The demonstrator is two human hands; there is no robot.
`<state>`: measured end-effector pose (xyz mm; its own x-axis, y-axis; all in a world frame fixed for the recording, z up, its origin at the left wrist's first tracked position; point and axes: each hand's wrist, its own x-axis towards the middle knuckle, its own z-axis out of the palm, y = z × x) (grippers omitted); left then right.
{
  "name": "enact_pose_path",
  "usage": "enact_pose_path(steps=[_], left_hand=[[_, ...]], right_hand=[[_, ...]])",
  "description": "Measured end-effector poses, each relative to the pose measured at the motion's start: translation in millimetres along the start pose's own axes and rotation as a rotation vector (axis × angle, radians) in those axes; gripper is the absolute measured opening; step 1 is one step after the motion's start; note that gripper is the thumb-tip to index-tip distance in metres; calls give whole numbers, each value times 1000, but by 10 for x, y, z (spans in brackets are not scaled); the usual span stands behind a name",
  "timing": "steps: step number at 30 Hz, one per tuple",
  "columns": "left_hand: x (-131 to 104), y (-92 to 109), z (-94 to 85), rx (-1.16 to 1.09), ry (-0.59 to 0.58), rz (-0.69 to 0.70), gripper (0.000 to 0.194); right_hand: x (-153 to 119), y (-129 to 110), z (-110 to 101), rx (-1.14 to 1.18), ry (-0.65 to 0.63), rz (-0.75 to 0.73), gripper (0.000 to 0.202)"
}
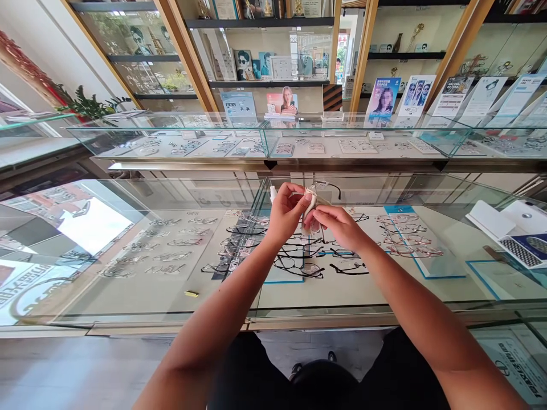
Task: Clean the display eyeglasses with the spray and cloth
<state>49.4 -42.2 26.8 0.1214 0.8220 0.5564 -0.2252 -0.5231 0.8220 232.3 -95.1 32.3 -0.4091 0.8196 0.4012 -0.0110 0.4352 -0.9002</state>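
Both hands are together above the glass counter. My left hand (287, 209) is closed, its thumb and fingers pinching a pale cloth (313, 199). My right hand (339, 224) meets it from the right, fingertips closed on a pair of glasses (333, 186), whose dark temple sticks out above the hands. Most of the frame is hidden by the cloth and fingers. Just behind my left hand the white tip of a bottle (273, 193) shows. Below the hands, rows of dark-framed glasses (299, 265) lie in the display.
More glasses lie on the left (168, 256) and, reddish ones, on the right (410, 236). A small yellow piece (191, 294) is near the front edge. An open white case (508, 228) stands at right. Behind runs a second glass display case (265, 142).
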Motion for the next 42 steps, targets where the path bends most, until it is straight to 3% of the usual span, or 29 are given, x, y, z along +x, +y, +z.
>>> enact_pose_path(steps=[3,8,13,17,25,34,42], left_hand=[[-4,26,-13,-30,-12,-100,58],[-43,107,5,-90,-163,-319,62],[-58,150,49,-230,-351,-319,57],[-47,157,44,-304,-411,-321,59],[-42,268,54,-231,-375,-270,53],[-111,194,123,-219,-251,-249,55],[37,236,-17,-263,-339,-306,52]], right_hand=[[-6,-19,-9,7,-22,-6,44],[-4,-60,-25,29,-55,-23,47],[9,-35,-37,25,-64,3,49],[25,-26,-52,51,-88,9,49],[10,-41,-69,69,-94,54,45],[17,-29,-52,37,-131,98,44],[56,3,-178,45,51,101,34]])
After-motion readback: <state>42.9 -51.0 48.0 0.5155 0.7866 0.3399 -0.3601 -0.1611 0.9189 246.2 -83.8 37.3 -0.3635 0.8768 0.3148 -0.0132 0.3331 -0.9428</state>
